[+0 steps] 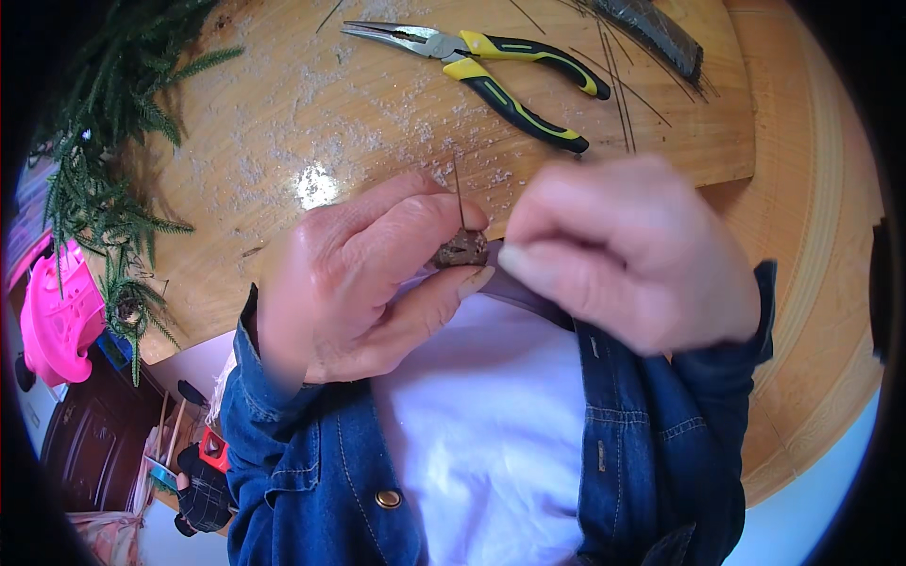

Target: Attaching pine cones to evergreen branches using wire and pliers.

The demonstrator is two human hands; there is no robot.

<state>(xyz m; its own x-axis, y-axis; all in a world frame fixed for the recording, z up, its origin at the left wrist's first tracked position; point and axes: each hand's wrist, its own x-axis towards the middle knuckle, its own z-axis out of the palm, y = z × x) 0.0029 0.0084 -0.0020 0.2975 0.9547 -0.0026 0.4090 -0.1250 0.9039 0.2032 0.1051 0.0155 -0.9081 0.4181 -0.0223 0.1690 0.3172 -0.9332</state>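
My left hand [363, 269] is closed, pinching a small, rough brown piece [462, 249] between thumb and fingers at the near edge of the wooden board. From the brown piece a thin dark wire [460, 193] stands almost straight up. Just to its right is my right hand [618, 250], blurred by motion, with thumb and fingers pressed together. Whatever it may hold is hidden. Long-nose pliers [486, 58] with yellow and black handles lie beyond both hands, their jaws toward the left.
Pale crumbs are scattered over the wooden board [269, 99]. Several thin wires [618, 85] lie at the far right beside a dark, wrapped bundle [651, 40]. Artificial green branches [104, 151] hang over the left side. A pink plastic item [58, 316] stands beyond the left edge.
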